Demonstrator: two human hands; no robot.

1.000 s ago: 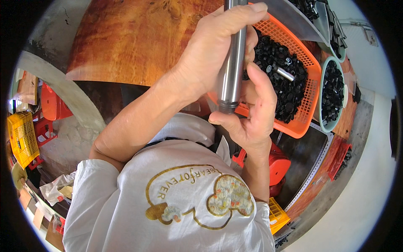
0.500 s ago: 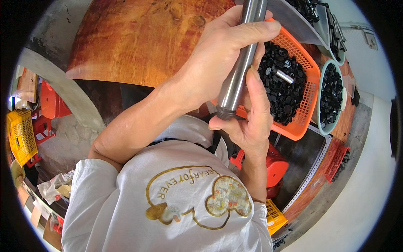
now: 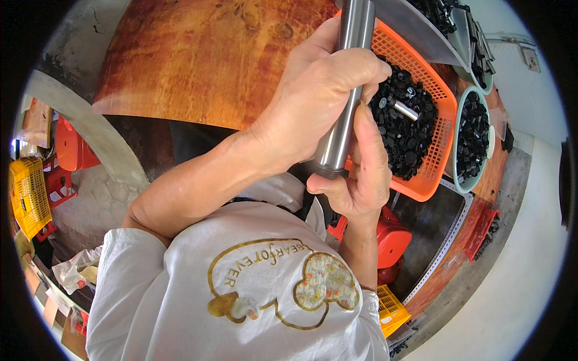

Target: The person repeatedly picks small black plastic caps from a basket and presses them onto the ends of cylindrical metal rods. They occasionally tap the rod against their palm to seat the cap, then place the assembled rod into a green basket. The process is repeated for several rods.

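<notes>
A shiny steel tube (image 3: 342, 129) slants across the upper middle of the view. My left hand (image 3: 316, 90) is wrapped round its upper part, thumb lying over the metal. A ribbed black plastic plug (image 3: 328, 172) shows at the tube's lower end. My right hand (image 3: 368, 171) holds that end, its thumb beside the plug and a fingertip along the tube's side. The right hand's other fingers are partly hidden. Just right of the hands is an orange plastic basket (image 3: 447, 129), full of small black plastic parts (image 3: 409, 144) with a short silver tube (image 3: 405, 111) lying on them.
A wooden tabletop (image 3: 192, 60) lies at the upper left. Pale green tubs (image 3: 462, 138) of black parts stand beyond the basket. A red stool (image 3: 394, 240) is below it at right. Yellow crates (image 3: 30, 195) and another red stool (image 3: 75, 144) are at the left.
Both hands and the tube have shifted slightly down and the tube's upper end slightly left. The left hand's thumb is lower in the view, and less of the black plug shows.
</notes>
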